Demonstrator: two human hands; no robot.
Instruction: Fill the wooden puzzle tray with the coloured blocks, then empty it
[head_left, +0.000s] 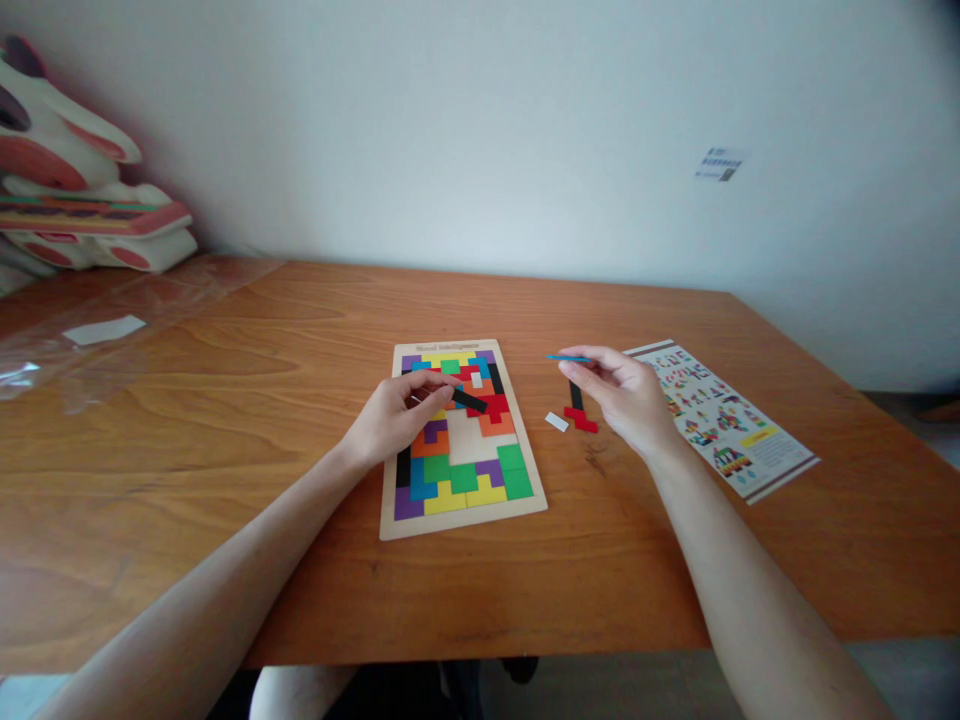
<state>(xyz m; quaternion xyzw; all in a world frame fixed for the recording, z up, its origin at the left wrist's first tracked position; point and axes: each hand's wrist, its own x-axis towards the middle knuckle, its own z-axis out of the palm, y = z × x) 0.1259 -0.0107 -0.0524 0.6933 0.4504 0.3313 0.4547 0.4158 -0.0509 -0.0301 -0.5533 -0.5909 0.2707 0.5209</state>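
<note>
My left hand (409,410) pinches a long black puzzle piece (470,401) above the wooden puzzle board (465,526). Colourful block pieces fill much of the board, and a bare patch shows near its middle right. To the right of the board, my right hand (619,390) holds a thin blue puzzle piece (568,358), seen nearly edge-on, between thumb and fingers. Below that hand lie a red zigzag piece (580,420), a small white piece (556,422) and another black piece (576,395), which the hand partly hides.
A printed pattern sheet (739,425) lies on the wooden table (315,600) at the right. Clear plastic wrap (172,310) with a white paper slip (103,330) is at the left. A cow-shaped toy keyboard (90,215) stands behind it, near the wall.
</note>
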